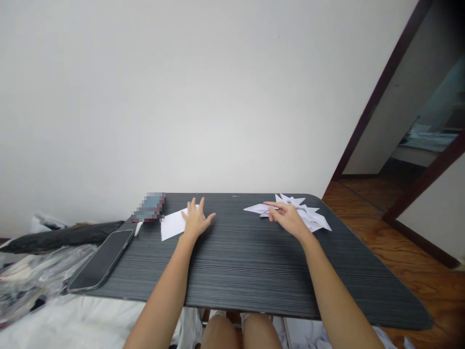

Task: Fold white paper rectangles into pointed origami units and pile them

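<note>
My left hand (pixel 195 220) lies spread over a white sheet of paper (pixel 172 225) on the left side of the dark table, its fingers apart and covering the sheet's right part. At the right, my right hand (pixel 288 219) is over a pointed, folded white paper (pixel 254 208), with the index finger stretched out along it and the thumb apart below. Beneath and behind that hand is a pile of folded white papers (pixel 312 218) with sharp points, partly hidden by the hand.
The dark, streaked table (pixel 240 261) stands against a white wall. A phone (pixel 103 257) lies at its left edge, near a blurred-out blue and red item (pixel 149 207) and a small white object (pixel 138 229). Plastic-wrapped things (pixel 51 266) lie to the left. A doorway is at right.
</note>
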`<state>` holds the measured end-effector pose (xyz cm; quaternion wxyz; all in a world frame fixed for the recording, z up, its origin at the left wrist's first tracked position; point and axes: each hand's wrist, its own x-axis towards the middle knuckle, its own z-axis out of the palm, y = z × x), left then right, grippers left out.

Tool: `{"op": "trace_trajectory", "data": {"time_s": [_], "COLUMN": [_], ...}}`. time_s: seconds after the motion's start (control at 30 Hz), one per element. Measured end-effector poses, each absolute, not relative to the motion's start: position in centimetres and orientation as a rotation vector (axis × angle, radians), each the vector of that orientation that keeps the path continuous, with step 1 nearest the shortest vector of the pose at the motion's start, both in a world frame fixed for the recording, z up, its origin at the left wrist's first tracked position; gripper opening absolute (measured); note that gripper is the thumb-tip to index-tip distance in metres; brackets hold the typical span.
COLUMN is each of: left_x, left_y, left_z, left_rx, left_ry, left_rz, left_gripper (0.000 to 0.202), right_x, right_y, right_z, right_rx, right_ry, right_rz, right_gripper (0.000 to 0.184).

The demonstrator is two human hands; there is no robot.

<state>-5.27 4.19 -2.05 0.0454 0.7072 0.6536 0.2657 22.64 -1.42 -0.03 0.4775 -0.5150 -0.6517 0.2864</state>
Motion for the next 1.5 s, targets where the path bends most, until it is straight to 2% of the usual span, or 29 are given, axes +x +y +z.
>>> {"op": "trace_trajectory", "data": {"time_s": [0.07, 0.13, 0.37, 0.5, 0.6, 0.67, 0.77, 0.9, 1.0, 1.17, 1.33, 1.5], "left_x": [-6.1, -6.4, -5.8, -6.1, -6.2, -6.0, -5.8, -6.6, -7.4, -6.8, -4.9, -3.3], "left_y": [4.5, 4.8, 4.6, 4.3, 4.3, 4.4, 4.5, 4.6, 4.7, 4.7, 3.7, 3.0], "left_z": [-2.5, -2.9, -2.7, -2.3, -2.1, -2.1, -2.3, -2.4, -2.4, -2.3, -1.8, -2.1], "left_rx": [2.022, 1.995, 2.209, 2.252, 2.216, 2.21, 2.285, 2.484, 2.461, 2.436, 2.424, 2.286], "left_ry": [2.259, 2.327, 2.265, 2.261, 2.303, 2.294, 2.126, 1.599, 1.437, 1.356, 1.178, 1.098], "left_rz": [0.542, 0.381, 0.378, 0.377, 0.431, 0.53, 0.618, 0.48, 0.395, 0.488, 0.652, 0.884], "left_gripper": [0.079, 0.079, 0.051, 0.039, 0.034, 0.035, 0.034, 0.043, 0.054, 0.041, 0.032, 0.03], "right_x": [24.1, 25.3, 26.6, 27.1, 26.7, 25.3, 21.8, 16.9, 14.8, 13.5, 12.4, 11.4], "right_y": [-1.6, -1.5, -0.9, -1.0, -1.0, -1.0, -1.0, -1.5, -2.2, -2.5, -1.2, 1.5], "right_z": [0.4, 0.2, -1.2, -0.8, -0.2, 0.0, -0.3, -1.6, -2.5, -3.6, -4.7, -5.5], "right_rx": [-1.283, -1.36, -1.608, -1.628, -1.551, -1.491, -1.327, -1.152, -1.075, -1.071, -1.157, -1.129], "right_ry": [-1.538, -1.525, -1.651, -1.437, -1.285, -1.274, -1.487, -1.875, -2.039, -2.096, -1.999, -1.723], "right_rz": [0.644, 0.576, 0.265, -0.104, -0.239, -0.218, -0.006, 0.198, 0.265, 0.301, 0.294, 0.616], "right_gripper": [0.039, 0.039, 0.036, 0.036, 0.034, 0.033, 0.032, 0.032, 0.034, 0.033, 0.024, 0.012]}}
